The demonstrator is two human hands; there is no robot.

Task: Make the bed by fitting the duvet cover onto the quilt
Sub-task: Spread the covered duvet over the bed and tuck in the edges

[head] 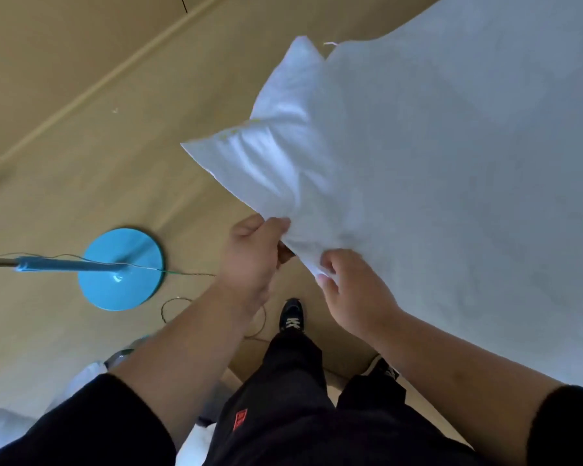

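Both hands meet at one corner of the white bedding, directly ahead of the person and above the feet. The left hand (249, 253) has its fingers curled over the cloth's edge from the left, thumb side up, gripping the fabric. The right hand (350, 290) pinches the same corner from below and to the right, fingertips buried in a small fold. The two hands sit just beside each other, neither plainly nearer to the work; the grip point is shared. From that corner the duvet cover (283, 156) rises up and away to the right, its long run going diagonally toward the upper right of the view, where it merges into a broad, smooth white expanse (468, 163) that fills most of the right side. Whether that expanse is quilt, cover or the bed surface cannot be told; no seam or opening is visible. The held portion is bunched and creased, with a pointed free corner jutting left and a small yellowish mark near its upper edge. The cloth looks thin, soft and limp. Judgement: the next move turns on drawing this corner along that diagonal, so both hands must travel together. On the tan floor to the left stands a blue round lamp base (122, 270) with a thin cord (182, 302) trailing near the black shoe (292, 314), a possible snag.
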